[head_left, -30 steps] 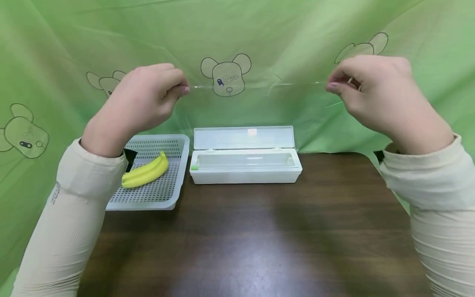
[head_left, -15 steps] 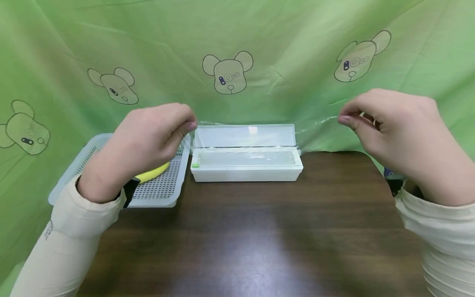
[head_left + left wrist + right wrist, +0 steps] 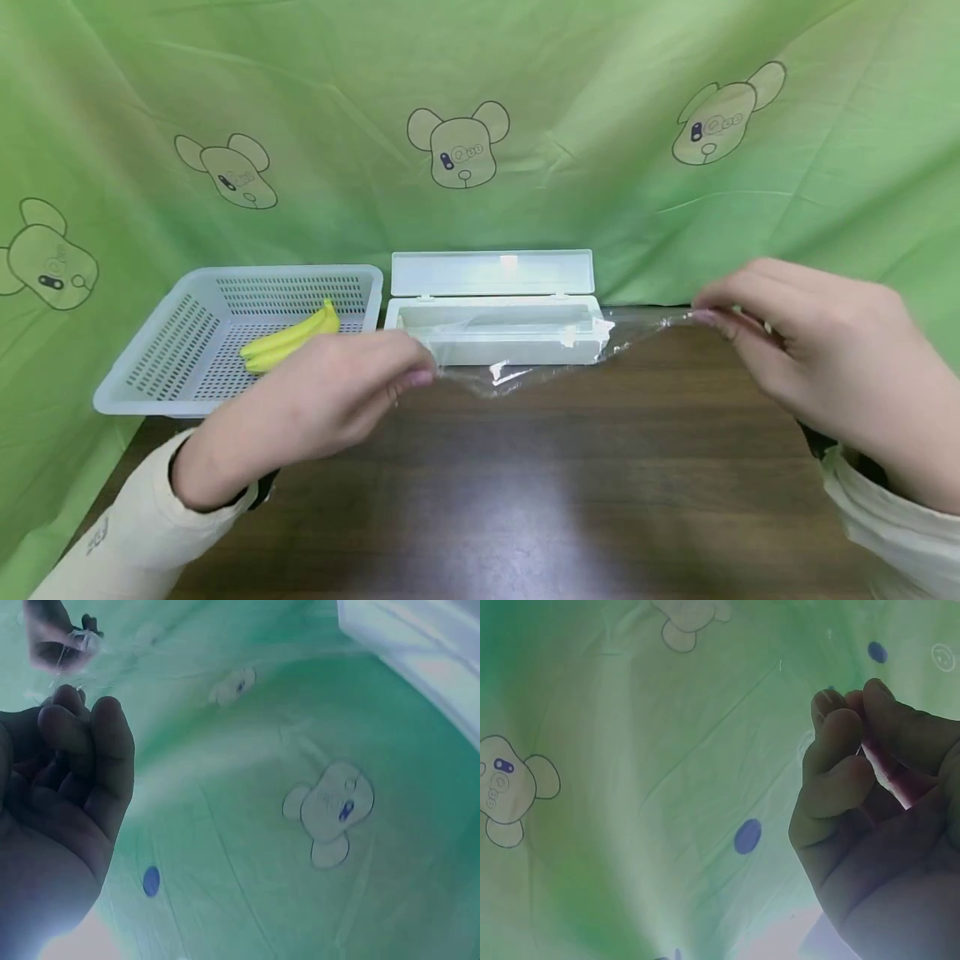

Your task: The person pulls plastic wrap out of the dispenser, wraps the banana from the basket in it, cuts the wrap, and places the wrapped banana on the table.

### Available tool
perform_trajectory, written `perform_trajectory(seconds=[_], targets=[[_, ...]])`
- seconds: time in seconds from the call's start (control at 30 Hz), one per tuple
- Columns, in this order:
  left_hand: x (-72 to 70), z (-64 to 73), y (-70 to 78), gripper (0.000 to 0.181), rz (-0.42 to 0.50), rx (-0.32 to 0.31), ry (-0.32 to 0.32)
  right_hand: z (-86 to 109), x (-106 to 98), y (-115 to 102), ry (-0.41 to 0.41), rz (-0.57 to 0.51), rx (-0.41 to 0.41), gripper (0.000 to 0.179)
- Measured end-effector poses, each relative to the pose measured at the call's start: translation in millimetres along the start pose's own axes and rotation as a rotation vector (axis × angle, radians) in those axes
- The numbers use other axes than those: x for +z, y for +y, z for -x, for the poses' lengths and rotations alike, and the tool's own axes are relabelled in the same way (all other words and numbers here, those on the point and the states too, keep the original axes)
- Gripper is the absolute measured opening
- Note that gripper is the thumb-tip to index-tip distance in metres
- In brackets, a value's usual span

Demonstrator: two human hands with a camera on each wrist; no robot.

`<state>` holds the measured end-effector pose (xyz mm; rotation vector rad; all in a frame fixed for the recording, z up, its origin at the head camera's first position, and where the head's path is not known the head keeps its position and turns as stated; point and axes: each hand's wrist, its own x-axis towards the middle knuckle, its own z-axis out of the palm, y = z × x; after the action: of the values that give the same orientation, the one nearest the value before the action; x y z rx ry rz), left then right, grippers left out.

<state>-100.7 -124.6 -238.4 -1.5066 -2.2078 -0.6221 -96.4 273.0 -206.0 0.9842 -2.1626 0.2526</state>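
Cling film (image 3: 501,373) sags btwn L hand (image 3: 315,408) & R hand (image 3: 832,358), each pinching one end w/ thumb & fingertips; white box (image 3: 465,273), lid up, behind.

White highlights on clear film (image 3: 504,372), pale glare on tabletop (image 3: 495,517), hazy wrist views.
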Motion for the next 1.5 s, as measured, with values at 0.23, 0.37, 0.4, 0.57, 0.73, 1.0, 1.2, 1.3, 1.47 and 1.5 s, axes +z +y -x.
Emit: perform_trajectory(seconds=[0.23,0.37,0.4,0.57,0.73,1.0,1.2,1.3,1.47,1.5], targets=[[12.7,22.5,16.4,0.01,0.042,0.03,-0.034,33.9,9,-12,0.089,-0.088,-0.05,0.037],[16.1,36.7,21.2,0.02,-0.006,-0.001,-0.037,70.5,22,-6,0.116,-0.16,-0.1,0.03],[16.8,40.3,22.5,0.023,-0.022,-0.008,-0.033,85.7,29,2,0.128,-0.184,-0.122,0.027],[21.4,55.5,27.9,0.028,-0.077,-0.008,0.013,118.0,42,-1,0.161,-0.229,-0.202,0.024],[28.4,66.6,32.1,0.025,-0.119,0.032,0.049,82.4,24,-57,0.155,-0.214,-0.222,0.032],[46.5,87.6,35.2,0.03,-0.106,-0.017,-0.003,98.5,25,-77,0.01,-0.201,-0.15,0.035],[62.4,102.3,33.6,0.029,-0.059,-0.042,-0.075,106.3,33,-86,-0.13,-0.164,-0.119,0.035],[69.6,108.4,33.2,0.022,-0.039,-0.069,-0.108,111.6,40,-89,-0.163,-0.181,-0.108,0.035],[79.9,115.5,31.6,0.016,-0.036,-0.103,-0.128,121.4,51,-92,-0.241,-0.18,-0.077,0.039],[82.0,116.6,30.8,0.016,-0.042,-0.107,-0.127,123.0,54,-93,-0.25,-0.17,-0.07,0.04]])
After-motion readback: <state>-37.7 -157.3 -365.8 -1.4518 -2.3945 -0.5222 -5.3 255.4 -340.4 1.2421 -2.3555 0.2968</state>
